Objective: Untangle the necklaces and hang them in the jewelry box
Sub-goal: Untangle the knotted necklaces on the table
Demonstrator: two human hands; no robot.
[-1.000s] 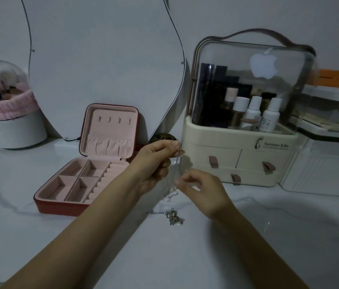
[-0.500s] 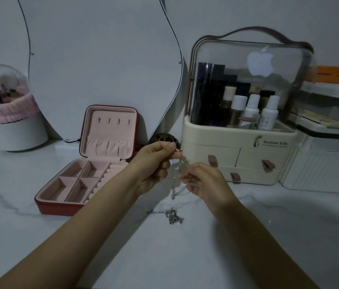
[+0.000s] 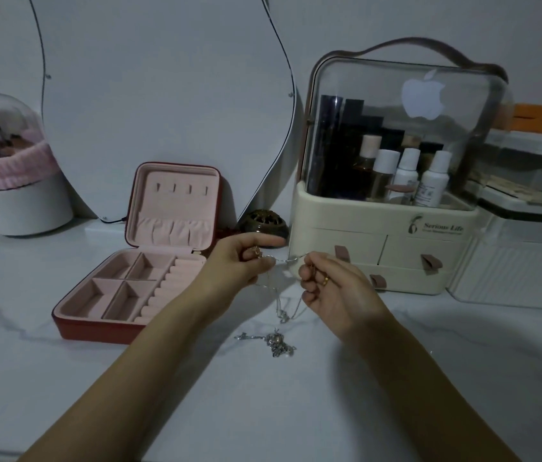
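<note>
A thin silver necklace chain (image 3: 288, 260) stretches between my two hands above the white marble counter. My left hand (image 3: 246, 261) pinches one end, and a small gold pendant shows in its fingers. My right hand (image 3: 333, 288) pinches the other end, with loops of chain hanging below it. A tangled clump of silver necklaces (image 3: 274, 341) lies on the counter under my hands. The red jewelry box (image 3: 96, 325) stands open at the left, pink inside, with several hooks in its raised lid.
A cream cosmetics organizer (image 3: 386, 255) with drawers and bottles stands behind my right hand. A small dark round pot (image 3: 263, 223) sits beside it. A curved mirror (image 3: 163, 95) leans on the wall. A brush holder with a pink band (image 3: 13, 181) is far left.
My hands have drawn apart sideways, pulling the chain taut between them. My right hand rose and turned palm up. The clump on the counter has stayed put.
</note>
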